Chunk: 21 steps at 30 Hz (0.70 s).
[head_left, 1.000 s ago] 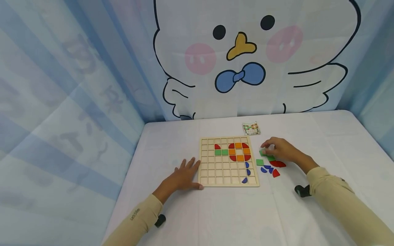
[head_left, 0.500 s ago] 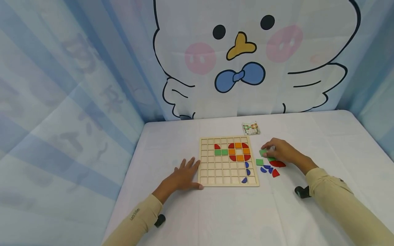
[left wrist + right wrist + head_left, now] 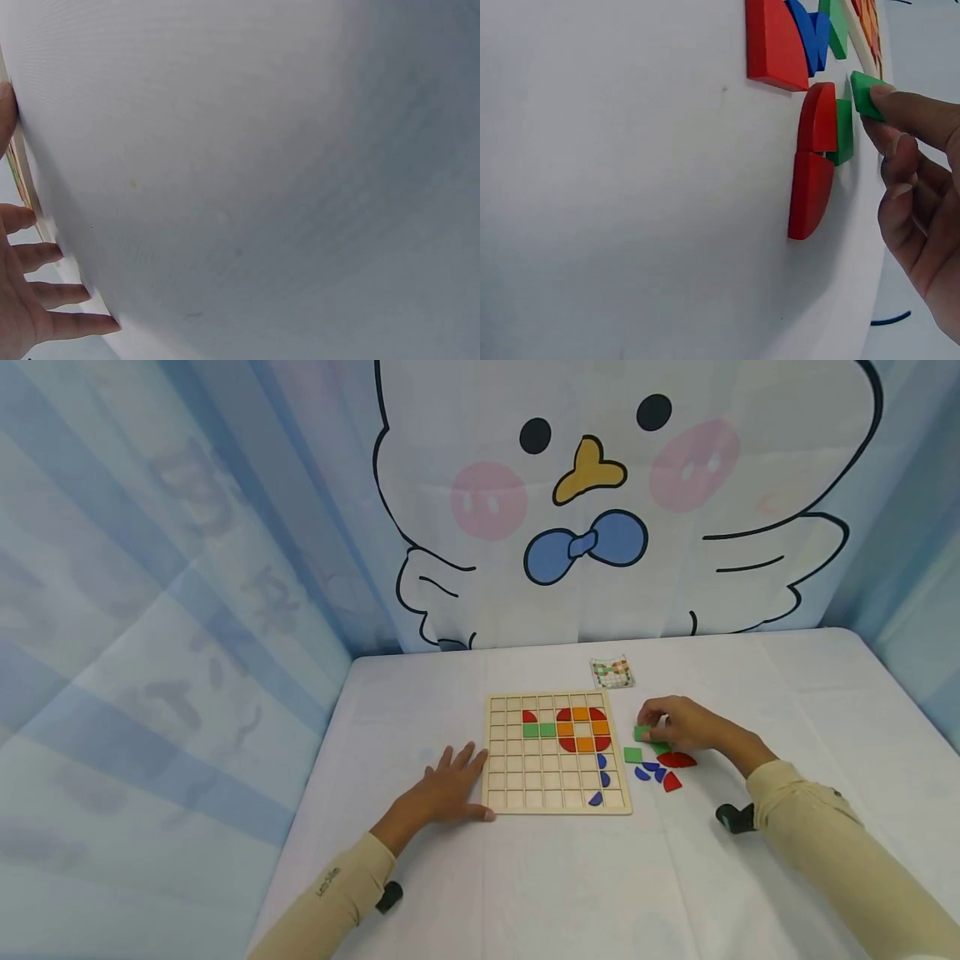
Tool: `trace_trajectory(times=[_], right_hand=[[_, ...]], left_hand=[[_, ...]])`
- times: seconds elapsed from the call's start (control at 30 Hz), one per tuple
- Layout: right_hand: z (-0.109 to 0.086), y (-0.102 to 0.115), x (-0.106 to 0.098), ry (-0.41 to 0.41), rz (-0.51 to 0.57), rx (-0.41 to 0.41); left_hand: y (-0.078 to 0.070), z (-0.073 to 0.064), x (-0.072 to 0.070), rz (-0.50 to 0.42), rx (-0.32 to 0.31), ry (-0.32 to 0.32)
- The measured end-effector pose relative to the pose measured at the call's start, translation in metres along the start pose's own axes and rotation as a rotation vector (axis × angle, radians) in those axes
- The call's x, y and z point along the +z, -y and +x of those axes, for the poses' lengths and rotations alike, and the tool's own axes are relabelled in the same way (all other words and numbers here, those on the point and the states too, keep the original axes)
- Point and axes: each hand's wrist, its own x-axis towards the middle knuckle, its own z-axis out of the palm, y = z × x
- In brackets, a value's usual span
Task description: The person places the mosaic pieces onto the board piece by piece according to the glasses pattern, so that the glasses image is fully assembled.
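Right of the gridded board (image 3: pixel 517 767), the right hand (image 3: pixel 682 725) pinches a green square (image 3: pixel 862 93) between thumb and finger.
Left hand (image 3: pixel 447 789) rests on the table (image 3: pixel 570 885), fingers spread wide, touching the board's left edge; blue pieces (image 3: pixel 642 773) and red pieces (image 3: pixel 672 782) lie just near of the right hand.

Outspread left hand (image 3: pixel 19 300) at a pale board's edge (image 3: pixel 24 169).
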Motion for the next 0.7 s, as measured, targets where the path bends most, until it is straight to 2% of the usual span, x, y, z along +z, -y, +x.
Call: trace_trajectory(times=[0.4,0.7], right_hand=[[0.016,0.027,-0.004,-0.025,0.115,-0.04],[0.042,0.048,0.003,0.092,0.228,-0.094]], left_hand=[[0.001,0.0,0.0,0.006,0.003,-0.002],[-0.001,-0.001,0.0,0.017,0.002,-0.013]])
